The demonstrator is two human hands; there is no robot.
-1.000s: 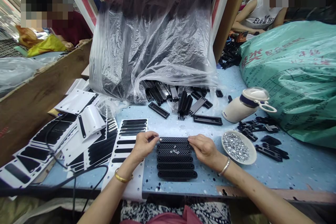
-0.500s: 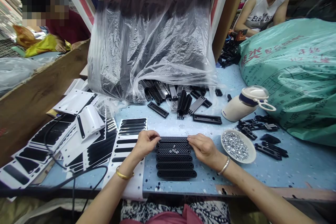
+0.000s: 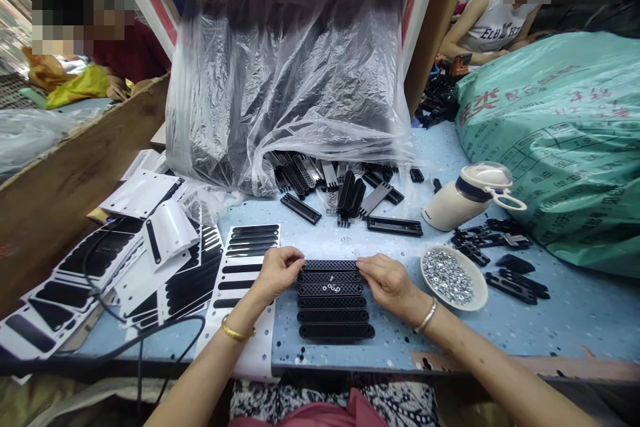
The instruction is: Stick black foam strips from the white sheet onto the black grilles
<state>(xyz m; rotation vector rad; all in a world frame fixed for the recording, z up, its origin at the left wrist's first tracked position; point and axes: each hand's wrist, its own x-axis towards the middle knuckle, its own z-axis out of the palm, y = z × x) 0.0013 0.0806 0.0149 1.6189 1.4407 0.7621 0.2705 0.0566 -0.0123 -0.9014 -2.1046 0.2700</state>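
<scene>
Several black textured strips [image 3: 333, 316] lie side by side in a column on the blue table, with a few small metal nuts [image 3: 331, 288] on the upper ones. My left hand [image 3: 276, 271] pinches the left end of the topmost strip [image 3: 330, 265], fingertips together. At that strip's right end, my right hand [image 3: 387, 278] has thumb and fingers closed on it. A white bowl [image 3: 481, 300] full of small metal nuts [image 3: 448, 278] is to the right of my right hand. Left of the strips lies a white sheet [image 3: 260, 330] with black adhesive strips.
Behind is a plastic-wrapped bundle [image 3: 295, 80] with loose black parts [image 3: 350, 193] before it. A bottle [image 3: 453, 203], black pieces [image 3: 517, 287] and a green sack [image 3: 555, 140] are right. Sheets [image 3: 145, 193] and a cable [image 3: 175, 320] lie left. Two people sit beyond.
Both hands stay in the same place on the topmost strip. The person at the back right has lowered an arm and leaned slightly; the view has shifted very slightly.
</scene>
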